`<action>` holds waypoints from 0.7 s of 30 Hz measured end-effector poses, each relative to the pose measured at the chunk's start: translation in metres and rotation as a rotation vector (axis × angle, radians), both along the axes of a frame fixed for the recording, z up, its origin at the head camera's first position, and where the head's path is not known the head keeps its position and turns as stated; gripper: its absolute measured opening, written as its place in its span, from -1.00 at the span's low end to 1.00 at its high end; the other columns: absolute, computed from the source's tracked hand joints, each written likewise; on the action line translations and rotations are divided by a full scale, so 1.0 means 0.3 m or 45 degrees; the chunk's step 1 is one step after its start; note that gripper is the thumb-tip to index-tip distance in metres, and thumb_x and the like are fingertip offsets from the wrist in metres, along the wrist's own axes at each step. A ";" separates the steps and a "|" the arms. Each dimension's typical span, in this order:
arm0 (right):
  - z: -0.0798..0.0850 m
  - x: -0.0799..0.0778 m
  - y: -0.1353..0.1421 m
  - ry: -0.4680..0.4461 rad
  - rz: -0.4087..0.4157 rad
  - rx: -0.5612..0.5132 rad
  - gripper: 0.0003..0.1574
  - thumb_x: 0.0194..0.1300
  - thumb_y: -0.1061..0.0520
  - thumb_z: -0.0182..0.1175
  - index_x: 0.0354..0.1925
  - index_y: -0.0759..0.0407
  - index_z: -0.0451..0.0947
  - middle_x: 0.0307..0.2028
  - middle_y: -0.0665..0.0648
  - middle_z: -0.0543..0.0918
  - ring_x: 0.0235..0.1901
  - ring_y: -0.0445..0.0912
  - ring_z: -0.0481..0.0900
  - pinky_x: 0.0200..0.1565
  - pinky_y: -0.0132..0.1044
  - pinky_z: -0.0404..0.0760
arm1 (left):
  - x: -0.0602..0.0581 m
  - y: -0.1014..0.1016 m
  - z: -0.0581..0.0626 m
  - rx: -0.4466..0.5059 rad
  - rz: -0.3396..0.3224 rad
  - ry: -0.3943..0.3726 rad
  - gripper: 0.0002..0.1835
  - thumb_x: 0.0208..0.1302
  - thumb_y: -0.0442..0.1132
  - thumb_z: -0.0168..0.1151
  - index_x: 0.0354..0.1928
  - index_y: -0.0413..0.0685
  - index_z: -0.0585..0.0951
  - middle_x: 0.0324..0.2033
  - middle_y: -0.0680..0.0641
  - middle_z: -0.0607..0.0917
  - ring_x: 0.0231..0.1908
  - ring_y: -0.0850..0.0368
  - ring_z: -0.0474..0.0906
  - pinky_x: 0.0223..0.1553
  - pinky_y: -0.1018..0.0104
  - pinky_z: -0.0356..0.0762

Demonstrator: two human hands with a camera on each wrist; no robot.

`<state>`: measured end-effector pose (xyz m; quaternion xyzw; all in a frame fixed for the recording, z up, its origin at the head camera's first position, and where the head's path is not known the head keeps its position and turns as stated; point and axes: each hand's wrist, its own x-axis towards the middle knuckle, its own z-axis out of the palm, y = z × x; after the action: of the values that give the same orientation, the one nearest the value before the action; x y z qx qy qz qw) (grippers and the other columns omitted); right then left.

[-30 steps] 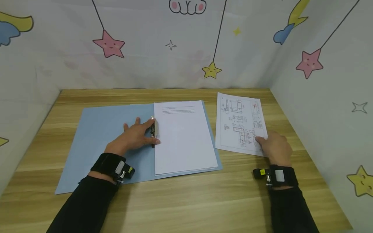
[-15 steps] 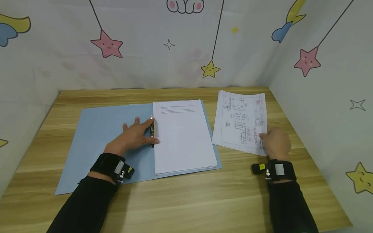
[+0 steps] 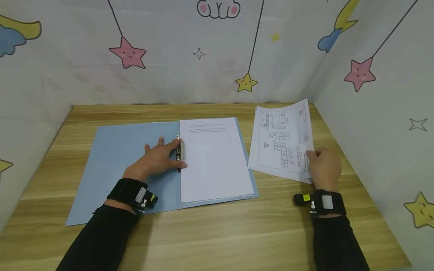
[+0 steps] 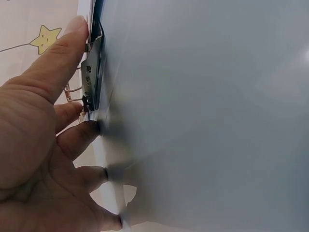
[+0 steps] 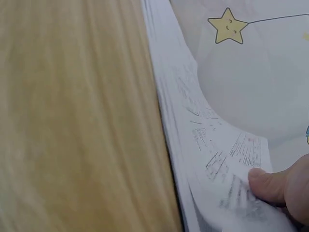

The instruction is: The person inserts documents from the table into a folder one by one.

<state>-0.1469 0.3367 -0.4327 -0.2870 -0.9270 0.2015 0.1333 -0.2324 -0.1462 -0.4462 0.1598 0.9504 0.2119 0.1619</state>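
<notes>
A light blue file folder point(image 3: 118, 150) lies spread on the table, with white sheets point(image 3: 215, 165) on its right half. My left hand point(image 3: 155, 160) rests at its metal clip point(image 3: 178, 152), the thumb and index finger at opposite ends of it and the other fingers spread. The clip point(image 4: 91, 79) also shows in the left wrist view. To the right, my right hand point(image 3: 325, 165) pinches the right edge of some sheets with technical drawings point(image 3: 279, 139), thumb on top. Those sheets point(image 5: 212, 130) bend upward at the held side; the fingers beneath are hidden.
The wood-patterned table point(image 3: 220, 237) meets a white wall cloth point(image 3: 176, 79) printed with stars at the back, and similar cloth stands along both sides. The folder's right edge lies close beside the drawings' lower left corner.
My right hand has lifted the right side of the drawing sheets, so that they now curve upward, and their lower left corner has shifted slightly left. The left hand has stayed at the clip.
</notes>
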 end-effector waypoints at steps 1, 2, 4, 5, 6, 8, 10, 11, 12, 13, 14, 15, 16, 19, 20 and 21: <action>0.003 0.000 -0.002 0.042 -0.014 -0.040 -0.38 0.25 -0.19 -0.09 -0.09 0.28 0.54 -0.29 0.31 0.63 -0.37 0.08 0.47 -0.49 -0.13 0.32 | 0.000 0.000 -0.001 0.001 0.000 0.002 0.10 -0.27 0.46 0.12 0.37 0.27 -0.03 0.34 -0.25 0.17 0.34 -0.26 -0.38 0.17 -0.50 -0.50; 0.006 -0.001 -0.002 0.086 -0.028 -0.083 -0.36 0.25 -0.21 -0.12 -0.05 0.26 0.53 -0.27 0.30 0.63 -0.34 0.07 0.47 -0.47 -0.14 0.34 | 0.001 0.000 -0.001 0.000 -0.001 0.003 0.10 -0.26 0.46 0.12 0.37 0.27 -0.03 0.34 -0.25 0.17 0.34 -0.26 -0.38 0.17 -0.50 -0.49; 0.016 -0.002 -0.008 0.181 -0.063 -0.181 -0.33 0.25 -0.24 -0.15 -0.01 0.22 0.52 -0.22 0.28 0.63 -0.32 0.03 0.47 -0.45 -0.17 0.38 | 0.002 0.000 0.000 -0.003 0.001 0.008 0.10 -0.27 0.46 0.12 0.37 0.27 -0.02 0.34 -0.23 0.18 0.34 -0.26 -0.37 0.17 -0.50 -0.48; 0.022 -0.001 -0.012 0.219 -0.081 -0.224 -0.33 0.24 -0.25 -0.15 -0.01 0.21 0.52 -0.21 0.27 0.63 -0.32 0.01 0.47 -0.45 -0.19 0.40 | 0.002 0.000 0.001 -0.002 -0.004 0.007 0.10 -0.27 0.46 0.12 0.37 0.26 -0.03 0.34 -0.23 0.18 0.34 -0.27 -0.37 0.16 -0.51 -0.49; 0.029 -0.001 -0.017 0.252 -0.101 -0.266 -0.33 0.24 -0.25 -0.14 0.00 0.19 0.52 -0.20 0.24 0.62 -0.33 -0.01 0.48 -0.45 -0.22 0.42 | 0.002 0.000 0.002 -0.003 -0.004 0.007 0.10 -0.27 0.46 0.12 0.37 0.26 -0.03 0.34 -0.24 0.19 0.34 -0.27 -0.37 0.16 -0.51 -0.49; 0.043 0.001 -0.029 0.303 -0.138 -0.326 -0.34 0.23 -0.26 -0.13 -0.02 0.16 0.54 -0.22 0.18 0.62 -0.36 -0.06 0.49 -0.49 -0.27 0.44 | 0.003 0.000 0.004 -0.004 -0.008 0.003 0.11 -0.27 0.46 0.12 0.37 0.25 -0.03 0.33 -0.25 0.19 0.34 -0.28 -0.37 0.15 -0.52 -0.49; 0.056 0.008 -0.045 0.329 -0.161 -0.407 -0.36 0.21 -0.28 -0.11 -0.04 0.13 0.55 -0.26 0.10 0.60 -0.38 -0.10 0.48 -0.52 -0.31 0.45 | 0.003 -0.001 0.006 -0.006 -0.007 0.001 0.12 -0.28 0.46 0.12 0.37 0.25 -0.04 0.33 -0.25 0.20 0.34 -0.28 -0.37 0.15 -0.52 -0.48; 0.062 0.011 -0.055 0.335 -0.171 -0.464 -0.36 0.19 -0.28 -0.09 -0.05 0.13 0.56 -0.28 0.06 0.59 -0.38 -0.12 0.47 -0.53 -0.33 0.44 | 0.003 -0.001 0.006 -0.005 -0.006 0.000 0.11 -0.28 0.46 0.12 0.37 0.25 -0.04 0.33 -0.25 0.20 0.34 -0.28 -0.37 0.16 -0.52 -0.48; 0.066 0.015 -0.066 0.341 -0.175 -0.515 -0.37 0.18 -0.29 -0.07 -0.07 0.13 0.57 -0.30 0.03 0.57 -0.38 -0.13 0.47 -0.53 -0.35 0.43 | 0.003 -0.001 0.008 -0.006 -0.003 0.003 0.11 -0.28 0.46 0.12 0.37 0.26 -0.04 0.33 -0.25 0.20 0.34 -0.27 -0.36 0.16 -0.51 -0.48; 0.068 0.018 -0.079 0.349 -0.174 -0.567 -0.37 0.16 -0.29 -0.05 -0.10 0.13 0.57 -0.32 0.02 0.57 -0.38 -0.13 0.47 -0.54 -0.37 0.42 | 0.003 -0.001 0.008 -0.004 -0.007 0.002 0.12 -0.28 0.46 0.12 0.37 0.25 -0.04 0.33 -0.25 0.20 0.34 -0.28 -0.37 0.15 -0.52 -0.48; 0.070 0.021 -0.094 0.348 -0.173 -0.633 -0.38 0.14 -0.30 -0.02 -0.11 0.13 0.58 -0.33 0.00 0.56 -0.38 -0.13 0.47 -0.55 -0.39 0.41 | 0.004 -0.001 0.009 -0.003 -0.006 0.001 0.12 -0.27 0.46 0.12 0.37 0.25 -0.04 0.33 -0.25 0.20 0.34 -0.28 -0.37 0.15 -0.52 -0.49; 0.070 0.024 -0.110 0.331 -0.171 -0.706 -0.37 0.12 -0.30 0.01 -0.09 0.11 0.56 -0.31 -0.02 0.55 -0.36 -0.15 0.47 -0.54 -0.42 0.42 | 0.005 -0.001 0.010 -0.002 -0.002 0.002 0.11 -0.28 0.46 0.13 0.37 0.26 -0.04 0.33 -0.23 0.21 0.34 -0.27 -0.37 0.16 -0.51 -0.48; 0.068 0.026 -0.128 0.317 -0.160 -0.776 -0.37 0.09 -0.30 0.04 -0.08 0.11 0.55 -0.29 -0.03 0.54 -0.34 -0.15 0.47 -0.53 -0.45 0.43 | 0.005 0.000 0.010 -0.002 -0.001 0.002 0.11 -0.28 0.46 0.12 0.37 0.26 -0.04 0.33 -0.22 0.21 0.34 -0.27 -0.37 0.16 -0.51 -0.49; 0.055 0.027 -0.186 0.256 -0.094 -0.881 -0.38 0.07 -0.28 0.08 -0.07 0.11 0.53 -0.25 -0.01 0.54 -0.32 -0.14 0.52 -0.56 -0.52 0.47 | 0.008 0.000 0.010 0.003 0.002 0.002 0.10 -0.27 0.46 0.13 0.37 0.27 -0.03 0.33 -0.21 0.22 0.34 -0.26 -0.37 0.17 -0.50 -0.49; 0.049 0.027 -0.204 0.229 -0.068 -0.896 -0.39 0.06 -0.28 0.09 -0.07 0.10 0.52 -0.24 0.00 0.55 -0.32 -0.15 0.53 -0.55 -0.52 0.49 | 0.009 0.000 0.009 0.002 0.006 0.003 0.10 -0.28 0.46 0.13 0.36 0.27 -0.03 0.33 -0.20 0.22 0.34 -0.25 -0.36 0.17 -0.50 -0.49; 0.042 0.026 -0.222 0.218 -0.034 -0.897 -0.39 0.06 -0.28 0.10 -0.07 0.10 0.52 -0.23 0.01 0.55 -0.32 -0.15 0.54 -0.54 -0.52 0.50 | 0.008 -0.001 0.008 0.005 0.005 0.003 0.10 -0.27 0.45 0.13 0.36 0.27 -0.03 0.33 -0.19 0.22 0.34 -0.26 -0.36 0.17 -0.50 -0.49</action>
<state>-0.1391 0.2700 -0.4201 -0.3096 -0.7823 0.5301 0.1059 -0.2299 -0.1465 -0.4438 0.1586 0.9506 0.2137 0.1599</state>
